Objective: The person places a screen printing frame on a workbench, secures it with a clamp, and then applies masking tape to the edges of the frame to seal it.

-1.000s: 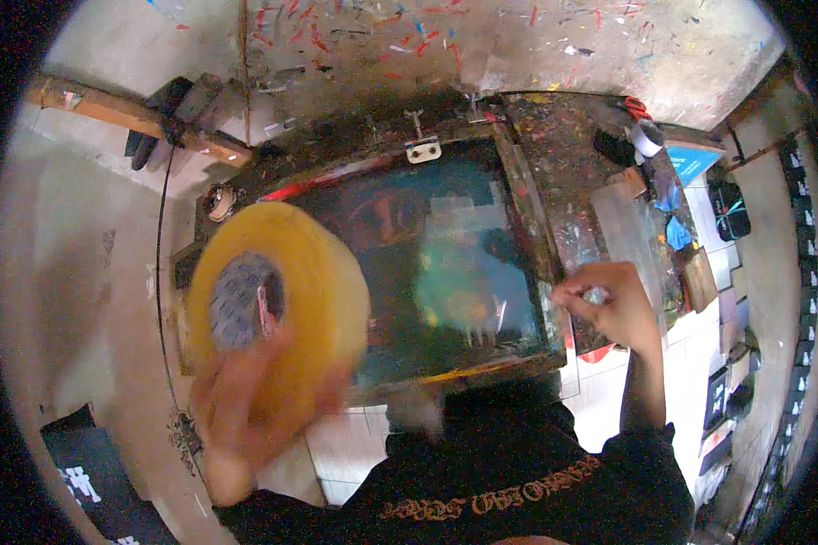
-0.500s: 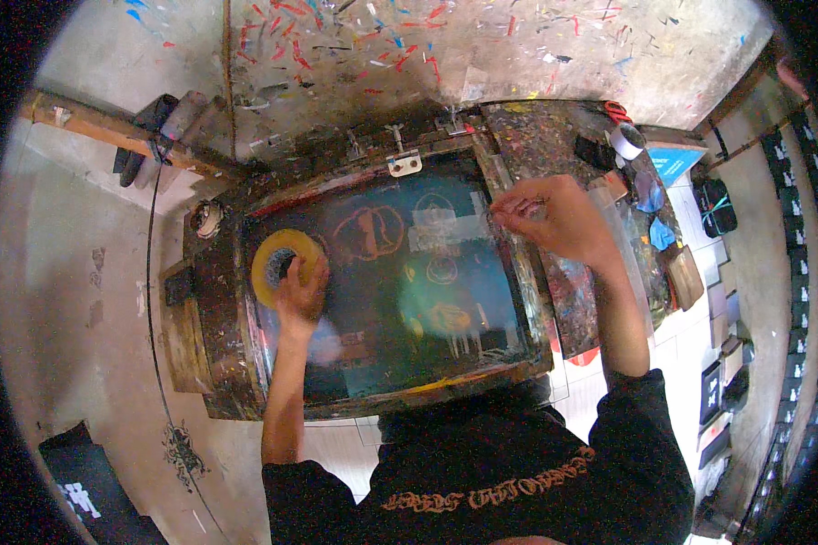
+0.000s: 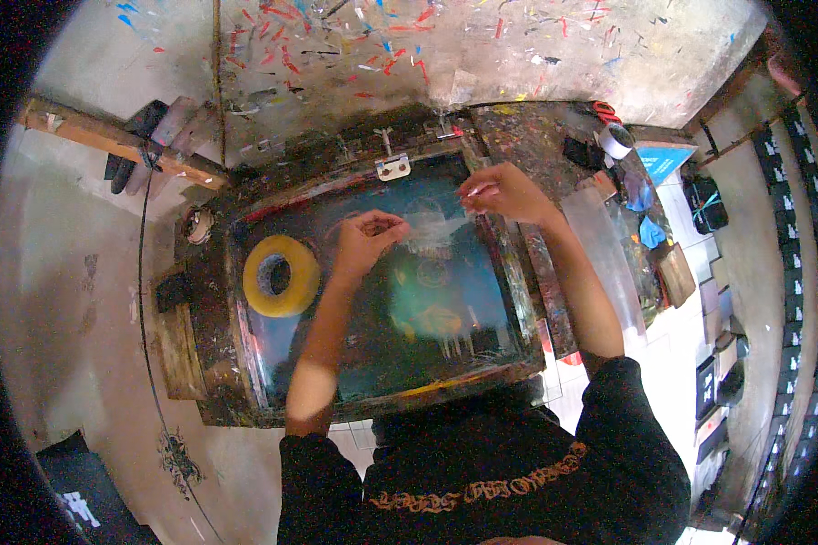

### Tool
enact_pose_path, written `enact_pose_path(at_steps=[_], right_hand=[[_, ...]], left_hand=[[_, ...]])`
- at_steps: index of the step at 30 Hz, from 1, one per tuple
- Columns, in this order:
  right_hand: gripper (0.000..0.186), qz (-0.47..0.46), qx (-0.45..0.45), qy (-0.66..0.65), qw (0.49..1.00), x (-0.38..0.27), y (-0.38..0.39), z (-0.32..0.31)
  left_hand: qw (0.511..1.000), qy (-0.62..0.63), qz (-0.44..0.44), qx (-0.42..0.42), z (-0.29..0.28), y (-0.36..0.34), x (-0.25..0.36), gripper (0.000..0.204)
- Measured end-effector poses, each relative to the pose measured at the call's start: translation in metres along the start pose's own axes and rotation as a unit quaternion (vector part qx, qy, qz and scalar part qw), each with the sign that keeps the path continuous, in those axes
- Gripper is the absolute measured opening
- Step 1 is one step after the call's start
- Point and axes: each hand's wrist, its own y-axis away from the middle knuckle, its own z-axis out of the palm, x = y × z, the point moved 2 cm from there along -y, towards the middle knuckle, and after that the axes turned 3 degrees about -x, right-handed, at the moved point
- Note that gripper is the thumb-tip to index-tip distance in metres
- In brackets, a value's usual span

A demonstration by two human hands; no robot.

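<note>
A yellow roll of tape point(image 3: 295, 295) lies flat on the left part of a dark, framed printing screen point(image 3: 518, 309), which has faint line shapes and pale translucent patches on it. My left hand point(image 3: 370, 238) is over the screen's middle, right of the roll, fingers curled and pinched; whatever they hold is too small to name. My right hand point(image 3: 509, 193) hovers at the screen's upper right edge, fingertips together around something small and pale that I cannot make out. A metal hinge clamp point(image 3: 393, 166) grips the far edge of the frame.
The paint-stained bench point(image 3: 518, 123) carries a white tape roll point(image 3: 616, 141), blue scraps point(image 3: 650, 232) and dark bundles point(image 3: 580, 153). A wooden beam point(image 3: 82, 132) with hanging objects is at left, a paint-flecked wall behind, racks point(image 3: 791, 227) of dark printed items at right.
My left hand has set the yellow roll down on the screen, let go and moved rightward to the middle. My right hand has moved up and left to the screen's upper right.
</note>
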Motion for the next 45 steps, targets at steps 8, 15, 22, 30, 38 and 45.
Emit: enact_pose_path(at_steps=[8,15,22,30,38,45], right_hand=[[0.029,0.012,-0.05,0.284,0.957,0.017,-0.027,-0.014],[0.034,-0.025,-0.098,0.324,0.941,0.034,-0.046,-0.019],[0.036,0.013,-0.113,0.354,0.928,0.032,-0.05,-0.019],[0.04,0.007,-0.117,0.434,0.893,0.032,-0.054,-0.012],[0.041,-0.054,-0.092,0.519,0.848,0.05,-0.057,-0.011],[0.028,0.029,-0.079,0.447,0.89,0.078,-0.049,-0.008]], left_hand=[[0.991,-0.101,-0.092,-0.012,0.005,-0.025,-0.023,0.027],[0.982,-0.182,0.005,0.046,0.011,-0.038,-0.055,0.023],[0.98,-0.179,-0.048,0.066,0.013,-0.032,-0.05,0.026],[0.973,-0.208,-0.056,0.077,0.018,-0.03,-0.049,0.029],[0.966,-0.234,-0.078,0.077,0.02,-0.031,-0.045,0.029],[0.957,-0.273,-0.035,0.095,0.031,-0.025,-0.033,0.023]])
